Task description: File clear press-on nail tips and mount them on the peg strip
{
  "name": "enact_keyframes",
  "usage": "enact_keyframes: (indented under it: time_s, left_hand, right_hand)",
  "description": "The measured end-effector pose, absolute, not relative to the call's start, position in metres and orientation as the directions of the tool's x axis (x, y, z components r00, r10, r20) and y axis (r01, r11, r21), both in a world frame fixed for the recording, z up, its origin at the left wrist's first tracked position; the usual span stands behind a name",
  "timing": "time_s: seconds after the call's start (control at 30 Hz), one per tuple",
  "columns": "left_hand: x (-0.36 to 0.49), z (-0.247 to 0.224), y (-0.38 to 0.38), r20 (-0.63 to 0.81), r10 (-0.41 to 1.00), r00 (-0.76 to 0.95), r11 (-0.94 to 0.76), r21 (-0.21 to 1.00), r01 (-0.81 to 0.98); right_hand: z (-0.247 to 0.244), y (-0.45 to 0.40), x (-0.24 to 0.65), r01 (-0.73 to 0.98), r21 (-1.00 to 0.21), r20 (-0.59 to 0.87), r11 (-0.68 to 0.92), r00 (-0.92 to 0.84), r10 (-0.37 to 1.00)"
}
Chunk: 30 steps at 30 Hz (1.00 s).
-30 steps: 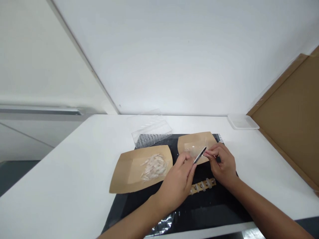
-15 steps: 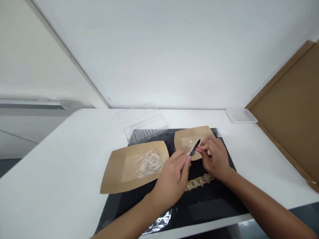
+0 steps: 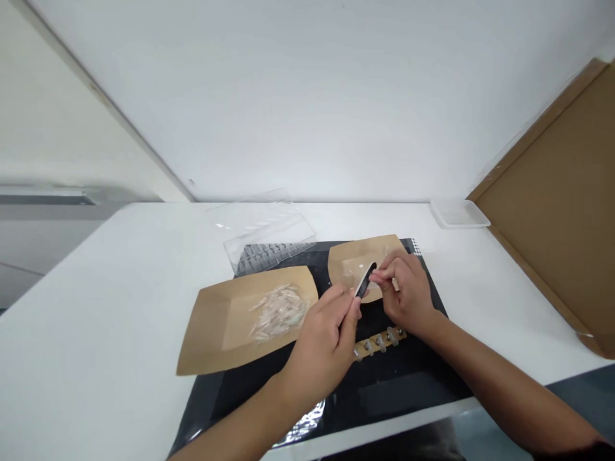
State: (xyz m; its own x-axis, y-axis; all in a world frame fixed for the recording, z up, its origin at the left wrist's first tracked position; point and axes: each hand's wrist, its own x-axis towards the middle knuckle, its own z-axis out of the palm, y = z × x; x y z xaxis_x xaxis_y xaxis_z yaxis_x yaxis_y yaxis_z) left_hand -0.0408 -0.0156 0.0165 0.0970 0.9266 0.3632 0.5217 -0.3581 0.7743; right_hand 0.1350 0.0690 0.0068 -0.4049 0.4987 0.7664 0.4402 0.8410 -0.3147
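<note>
My left hand [image 3: 327, 339] is closed, pinching the lower end of a narrow black piece with a white edge [image 3: 366, 279], which tilts up to the right. My right hand [image 3: 406, 288] is closed at the piece's upper end, thumb and fingertips pressed together; whatever lies between them is too small to make out. Below the hands, a tan strip [image 3: 369, 349] bearing several clear pieces and shiny round bits rests on a black mat [image 3: 384, 390]. Left of my left hand, a brown paper tray [image 3: 216, 326] holds a pile of slender clear pieces [image 3: 281, 312].
Behind the hands stands a second brown paper tray [image 3: 343, 256] with a few clear pieces. Clear plastic boxes [image 3: 269, 240] lie at the back left, and a translucent lidlike tray [image 3: 459, 214] at the back right. A large cardboard box [image 3: 552, 211] borders the right side.
The whole view has shifted slightly, so the table things appear a little further left and up. Both hands keep their grip around the black piece, nearly unchanged.
</note>
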Motion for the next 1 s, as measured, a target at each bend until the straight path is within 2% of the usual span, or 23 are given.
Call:
enact_keyframes:
  time_s: [0.1, 0.17, 0.23, 0.33, 0.5, 0.67, 0.8, 0.93, 1.0]
  left_hand:
    - [-0.0416, 0.0155, -0.0134, 0.368, 0.924, 0.102, -0.364, 0.769, 0.526]
    - [-0.0420, 0.0151, -0.0122, 0.366, 0.925, 0.106, -0.365, 0.772, 0.521]
    - [-0.0418, 0.0150, -0.0122, 0.351, 0.931, 0.105, -0.352, 0.780, 0.517]
    - [-0.0410, 0.0154, -0.0138, 0.333, 0.937, 0.107, -0.339, 0.788, 0.513]
    - [-0.0415, 0.0169, -0.0150, 0.338, 0.936, 0.100, -0.342, 0.805, 0.485]
    - [-0.0433, 0.0176, -0.0136, 0.325, 0.941, 0.092, -0.327, 0.808, 0.491]
    - [-0.0426, 0.0185, -0.0130, 0.331, 0.940, 0.087, -0.328, 0.797, 0.507]
    - [-0.0423, 0.0191, -0.0131, 0.333, 0.939, 0.082, -0.326, 0.793, 0.514]
    - [-0.0432, 0.0197, -0.0128, 0.340, 0.937, 0.084, -0.333, 0.795, 0.507]
  right_hand:
    - [0.0057, 0.0674, 0.1336, 0.402, -0.258, 0.736, 0.879, -0.507, 0.448]
    - [0.0050, 0.0676, 0.1337, 0.453, -0.226, 0.758, 0.863, -0.474, 0.448]
    - [0.0053, 0.0683, 0.1344, 0.487, -0.243, 0.767, 0.839, -0.433, 0.474]
    - [0.0076, 0.0682, 0.1359, 0.445, -0.273, 0.741, 0.853, -0.468, 0.481]
    - [0.0104, 0.0672, 0.1362, 0.476, -0.248, 0.793, 0.844, -0.402, 0.459]
    - [0.0089, 0.0696, 0.1361, 0.412, -0.219, 0.751, 0.885, -0.508, 0.422]
    - [0.0103, 0.0725, 0.1359, 0.483, -0.230, 0.775, 0.845, -0.434, 0.459]
    - [0.0112, 0.0708, 0.1350, 0.436, -0.242, 0.742, 0.867, -0.493, 0.455]
    - [0.0116, 0.0700, 0.1341, 0.461, -0.239, 0.755, 0.855, -0.466, 0.462]
